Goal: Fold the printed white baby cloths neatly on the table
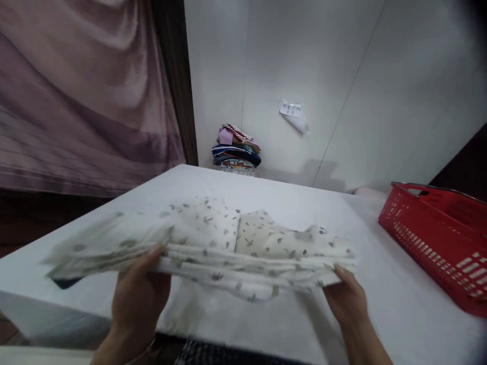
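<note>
Holding: left hand and right hand — each with its fingers closed on the near edge of the printed cloth
Cloth: layered in folds, off-white with small leaf-like marks, above the white table; its left end is blurred
Basket: red, slotted plastic, on the table to the right — apart from the cloth
Pile: folded fabrics in mixed colours, at the table's far edge
Wall: pale, a paper label on it
Left side: pinkish drape
</note>
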{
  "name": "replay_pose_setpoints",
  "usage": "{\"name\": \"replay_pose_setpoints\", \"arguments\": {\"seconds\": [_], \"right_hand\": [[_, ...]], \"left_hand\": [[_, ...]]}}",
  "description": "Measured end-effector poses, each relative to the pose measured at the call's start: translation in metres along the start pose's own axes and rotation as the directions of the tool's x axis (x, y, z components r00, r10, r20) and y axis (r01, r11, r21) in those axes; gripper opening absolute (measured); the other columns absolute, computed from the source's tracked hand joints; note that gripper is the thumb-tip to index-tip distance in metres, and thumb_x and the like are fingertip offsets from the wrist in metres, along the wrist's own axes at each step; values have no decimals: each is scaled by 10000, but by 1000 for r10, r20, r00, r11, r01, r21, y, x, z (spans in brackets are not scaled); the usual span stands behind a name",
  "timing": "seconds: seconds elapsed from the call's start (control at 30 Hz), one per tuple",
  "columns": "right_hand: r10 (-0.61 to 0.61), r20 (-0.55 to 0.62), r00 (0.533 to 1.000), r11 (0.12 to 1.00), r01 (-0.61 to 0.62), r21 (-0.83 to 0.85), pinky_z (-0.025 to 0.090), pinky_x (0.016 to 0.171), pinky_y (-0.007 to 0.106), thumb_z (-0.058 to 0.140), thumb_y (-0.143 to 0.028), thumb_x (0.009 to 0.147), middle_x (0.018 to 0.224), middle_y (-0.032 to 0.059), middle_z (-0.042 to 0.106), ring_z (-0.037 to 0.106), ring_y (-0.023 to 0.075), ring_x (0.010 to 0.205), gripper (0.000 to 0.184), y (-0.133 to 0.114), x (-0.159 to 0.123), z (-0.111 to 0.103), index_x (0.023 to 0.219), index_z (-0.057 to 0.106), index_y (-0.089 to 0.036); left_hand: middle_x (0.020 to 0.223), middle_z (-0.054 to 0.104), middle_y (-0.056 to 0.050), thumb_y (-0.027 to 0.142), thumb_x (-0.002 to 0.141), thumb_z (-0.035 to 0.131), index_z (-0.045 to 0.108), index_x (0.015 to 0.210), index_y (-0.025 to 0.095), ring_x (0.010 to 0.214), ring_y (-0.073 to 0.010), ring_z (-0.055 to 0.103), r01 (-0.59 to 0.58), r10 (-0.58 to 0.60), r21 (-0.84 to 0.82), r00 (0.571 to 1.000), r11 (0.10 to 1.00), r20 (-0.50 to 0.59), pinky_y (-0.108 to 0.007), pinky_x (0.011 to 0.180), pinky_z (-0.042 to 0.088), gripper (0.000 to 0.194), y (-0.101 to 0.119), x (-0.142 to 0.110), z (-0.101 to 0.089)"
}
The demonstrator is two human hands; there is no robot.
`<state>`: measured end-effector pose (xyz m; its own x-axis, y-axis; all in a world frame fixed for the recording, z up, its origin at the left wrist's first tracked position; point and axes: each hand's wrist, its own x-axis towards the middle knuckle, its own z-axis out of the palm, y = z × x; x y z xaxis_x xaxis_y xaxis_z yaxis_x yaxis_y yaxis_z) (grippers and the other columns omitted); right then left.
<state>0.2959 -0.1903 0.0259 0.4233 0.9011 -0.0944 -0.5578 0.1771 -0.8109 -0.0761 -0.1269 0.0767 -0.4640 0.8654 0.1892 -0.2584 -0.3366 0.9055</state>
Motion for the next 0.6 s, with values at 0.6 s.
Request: {"name": "replay_pose_setpoints", "arguments": {"seconds": [0.6], "right_hand": [[-547,108,830,835,551,-2,557,716,321,577,-144,792,811,-22,648,642,117,731,67,-196,219,145,829,561,-199]], "left_hand": [[1380,458,-95,61,934,356,356,1305,36,1134,-132,546,62,1,-284,976,957,219,-294,954,455,371,75,224,273]]}}
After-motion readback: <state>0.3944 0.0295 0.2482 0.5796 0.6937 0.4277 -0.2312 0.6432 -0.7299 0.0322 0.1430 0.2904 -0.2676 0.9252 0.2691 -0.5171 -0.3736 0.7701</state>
